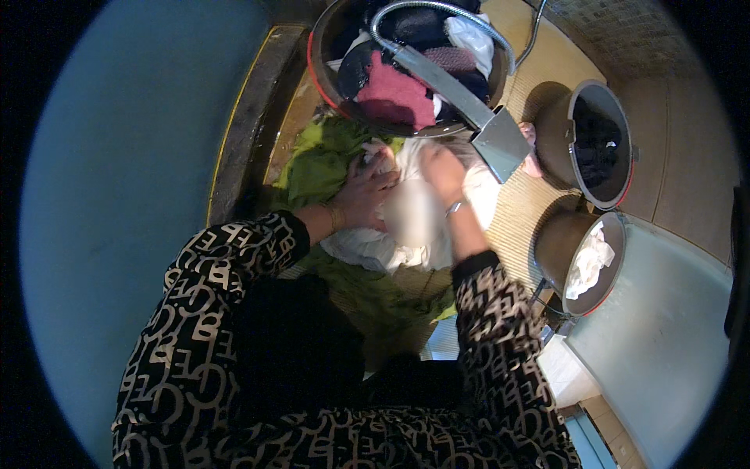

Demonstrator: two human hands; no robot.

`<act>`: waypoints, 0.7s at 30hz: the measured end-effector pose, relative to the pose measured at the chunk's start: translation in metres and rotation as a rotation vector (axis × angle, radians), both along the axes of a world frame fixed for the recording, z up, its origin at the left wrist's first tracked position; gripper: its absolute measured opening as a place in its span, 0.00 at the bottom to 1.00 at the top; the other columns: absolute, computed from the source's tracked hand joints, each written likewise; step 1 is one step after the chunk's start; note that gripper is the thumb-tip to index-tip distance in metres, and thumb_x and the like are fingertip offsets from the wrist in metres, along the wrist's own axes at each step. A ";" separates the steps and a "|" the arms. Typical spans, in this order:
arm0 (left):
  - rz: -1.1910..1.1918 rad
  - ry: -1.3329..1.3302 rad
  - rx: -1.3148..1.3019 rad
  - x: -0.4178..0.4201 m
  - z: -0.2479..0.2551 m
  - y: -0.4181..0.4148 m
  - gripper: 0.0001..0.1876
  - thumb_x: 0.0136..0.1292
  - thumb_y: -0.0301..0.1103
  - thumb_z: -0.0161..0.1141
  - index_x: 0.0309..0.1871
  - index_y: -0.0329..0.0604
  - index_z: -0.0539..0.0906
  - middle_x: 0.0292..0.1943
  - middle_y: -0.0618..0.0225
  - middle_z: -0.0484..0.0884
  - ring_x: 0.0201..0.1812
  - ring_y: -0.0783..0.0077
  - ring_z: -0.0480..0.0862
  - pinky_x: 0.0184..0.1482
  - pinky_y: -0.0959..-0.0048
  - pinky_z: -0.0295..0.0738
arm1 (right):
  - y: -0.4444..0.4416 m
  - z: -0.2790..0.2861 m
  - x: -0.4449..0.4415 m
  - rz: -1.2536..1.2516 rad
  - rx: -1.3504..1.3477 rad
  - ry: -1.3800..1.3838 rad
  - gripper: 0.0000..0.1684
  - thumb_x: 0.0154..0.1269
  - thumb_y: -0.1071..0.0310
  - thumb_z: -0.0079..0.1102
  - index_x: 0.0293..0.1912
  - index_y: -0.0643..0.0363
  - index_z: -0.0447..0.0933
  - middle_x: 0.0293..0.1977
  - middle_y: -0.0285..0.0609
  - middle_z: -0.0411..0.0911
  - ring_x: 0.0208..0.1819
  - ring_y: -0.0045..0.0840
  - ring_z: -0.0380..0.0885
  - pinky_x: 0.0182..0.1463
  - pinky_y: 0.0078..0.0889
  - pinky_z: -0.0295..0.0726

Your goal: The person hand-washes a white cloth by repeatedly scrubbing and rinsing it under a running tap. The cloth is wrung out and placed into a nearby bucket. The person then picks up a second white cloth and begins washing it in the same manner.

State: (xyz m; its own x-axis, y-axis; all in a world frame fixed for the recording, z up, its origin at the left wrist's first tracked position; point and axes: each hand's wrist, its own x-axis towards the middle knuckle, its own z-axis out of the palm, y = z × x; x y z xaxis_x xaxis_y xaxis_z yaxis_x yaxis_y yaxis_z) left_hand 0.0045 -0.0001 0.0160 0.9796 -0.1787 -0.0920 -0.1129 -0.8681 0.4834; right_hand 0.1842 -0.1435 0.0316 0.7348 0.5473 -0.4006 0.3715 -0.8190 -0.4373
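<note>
A bunched white cloth (360,249) lies in front of me, partly over a green cloth (316,155). My left hand (366,193) rests on the white cloth with its fingers curled over a fold of it. Against the cloth's far right part is my right hand (443,173), blurred and with its fingers bent. Whether it grips the fabric cannot be told. A blurred patch hides the middle of the white cloth. More of the green cloth spreads on the near side, in the shadow of my body.
Beyond my hands stands a large basin (316,73) of dark, pink and white laundry. A metal shower head (501,143) on a hose hangs over its near edge. To the right, one bucket (554,138) holds dark contents, another (556,252) white cloth. A ledge (249,123) runs along the left.
</note>
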 end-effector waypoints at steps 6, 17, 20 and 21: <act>-0.020 0.109 0.050 -0.003 0.014 0.000 0.47 0.49 0.71 0.71 0.66 0.47 0.82 0.76 0.57 0.66 0.84 0.39 0.40 0.72 0.19 0.39 | -0.025 -0.026 -0.113 0.043 0.347 -0.634 0.30 0.72 0.55 0.56 0.68 0.54 0.74 0.64 0.49 0.76 0.70 0.38 0.71 0.75 0.52 0.66; 0.028 -0.086 -0.028 -0.004 0.001 0.001 0.50 0.51 0.73 0.68 0.72 0.50 0.74 0.77 0.63 0.64 0.84 0.41 0.42 0.74 0.24 0.40 | -0.069 -0.014 0.018 -0.355 0.483 0.137 0.53 0.59 0.42 0.74 0.73 0.64 0.66 0.68 0.58 0.73 0.72 0.47 0.68 0.75 0.55 0.63; 0.040 -0.101 -0.045 -0.004 -0.002 0.001 0.55 0.52 0.74 0.67 0.78 0.52 0.66 0.79 0.64 0.61 0.84 0.42 0.43 0.74 0.25 0.40 | -0.113 -0.001 -0.044 -0.341 0.215 -0.318 0.68 0.51 0.43 0.81 0.78 0.70 0.53 0.76 0.67 0.58 0.78 0.57 0.56 0.80 0.55 0.55; 0.041 -0.066 -0.046 -0.003 -0.001 0.001 0.56 0.53 0.74 0.67 0.80 0.52 0.62 0.80 0.64 0.60 0.84 0.42 0.43 0.74 0.25 0.40 | -0.117 -0.002 -0.061 -0.403 0.173 -0.195 0.73 0.49 0.43 0.82 0.79 0.72 0.48 0.77 0.70 0.54 0.78 0.61 0.53 0.80 0.54 0.53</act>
State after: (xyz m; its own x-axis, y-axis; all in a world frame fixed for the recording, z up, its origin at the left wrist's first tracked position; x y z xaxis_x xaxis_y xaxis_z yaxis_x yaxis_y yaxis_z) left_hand 0.0011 0.0010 0.0150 0.9899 -0.1405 -0.0198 -0.1102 -0.8495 0.5159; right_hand 0.1228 -0.2605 0.0297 0.9545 0.2503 -0.1621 0.1285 -0.8358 -0.5338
